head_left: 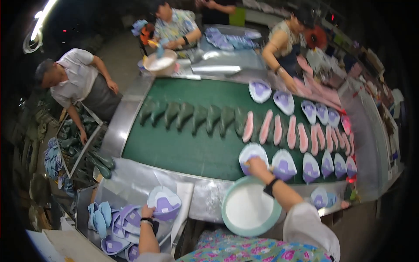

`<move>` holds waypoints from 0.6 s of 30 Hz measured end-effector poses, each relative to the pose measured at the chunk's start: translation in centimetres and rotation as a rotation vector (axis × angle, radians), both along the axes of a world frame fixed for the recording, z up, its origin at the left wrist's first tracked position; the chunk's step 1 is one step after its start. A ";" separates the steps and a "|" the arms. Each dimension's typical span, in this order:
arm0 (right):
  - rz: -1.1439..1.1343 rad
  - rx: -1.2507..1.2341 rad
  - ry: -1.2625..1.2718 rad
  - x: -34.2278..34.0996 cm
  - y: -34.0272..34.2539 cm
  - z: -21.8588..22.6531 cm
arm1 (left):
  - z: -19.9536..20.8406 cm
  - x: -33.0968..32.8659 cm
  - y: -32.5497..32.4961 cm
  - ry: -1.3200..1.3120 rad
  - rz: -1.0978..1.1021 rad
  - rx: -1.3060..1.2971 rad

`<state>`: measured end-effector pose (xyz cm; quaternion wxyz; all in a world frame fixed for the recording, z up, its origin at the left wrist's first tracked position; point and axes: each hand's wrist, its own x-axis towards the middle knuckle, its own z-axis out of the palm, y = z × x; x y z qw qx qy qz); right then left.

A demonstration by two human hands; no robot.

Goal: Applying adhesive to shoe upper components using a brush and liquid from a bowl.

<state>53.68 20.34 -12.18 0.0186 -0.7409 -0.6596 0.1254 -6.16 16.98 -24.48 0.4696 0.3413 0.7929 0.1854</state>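
At the lower left, my left hand (148, 212) grips the edge of a white and purple shoe upper (166, 202), held just above a pile of similar purple uppers (127, 225). My right hand (258, 168) is closed over another white and purple upper (253, 153) lying at the near edge of the green conveyor belt (183, 150). Its fingers are curled around something slim, mostly hidden, that I cannot make out. Below my right forearm stands a pale green basin (226, 208) of white liquid (246, 205).
Dark green foot-shaped lasts (185, 114) line the belt's middle, with pink soles (264, 126) toward the right. More uppers (284, 163) lie along both belt edges. Across stand two workers (181, 26), (283, 48), one beside a bowl (160, 62). Another worker (78, 78) bends over a crate at left.
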 end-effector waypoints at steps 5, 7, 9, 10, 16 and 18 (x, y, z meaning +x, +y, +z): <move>0.389 0.231 0.273 -15.3 -0.8 10.5 | 11.2 8.0 2.2 0.307 -0.399 0.465; 0.569 0.254 0.384 -20.2 -2.1 13.0 | 16.4 11.3 3.1 0.168 -0.402 0.544; 0.701 0.155 0.379 -22.7 -3.4 13.5 | 18.1 13.0 3.8 -0.067 -0.351 0.623; 0.689 0.098 0.370 -23.4 -3.8 13.0 | 18.6 13.1 3.8 -0.264 -0.294 0.602; 0.514 0.159 0.550 -21.5 -5.5 17.3 | 26.3 12.9 1.6 -1.144 -0.230 0.472; 0.478 0.130 0.661 -21.1 -6.1 18.7 | 26.0 14.0 -0.1 -0.839 -0.490 0.643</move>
